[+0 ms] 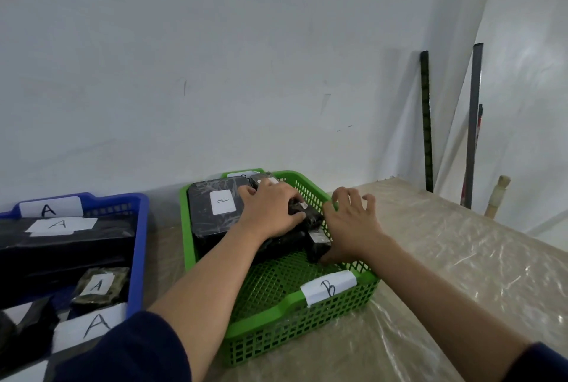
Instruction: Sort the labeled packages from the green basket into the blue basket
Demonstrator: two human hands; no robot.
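Observation:
The green basket (332,308), tagged B, stands in the middle of the table with several black wrapped packages in its far half. A large flat package (212,212) with a white B label lies at the basket's left. My left hand (270,212) grips a small black package (309,217) on top of the pile. My right hand (353,225) is beside it over the basket's right wall, fingers spread, its thumb touching another small package (318,245). The blue basket (138,246), tagged A, sits at the left and holds black packages with A labels.
Crinkled clear plastic sheet covers the table (445,258). Dark metal bars (427,123) and a wooden stick (498,197) lean in the right corner behind the table. A white wall rises straight behind both baskets.

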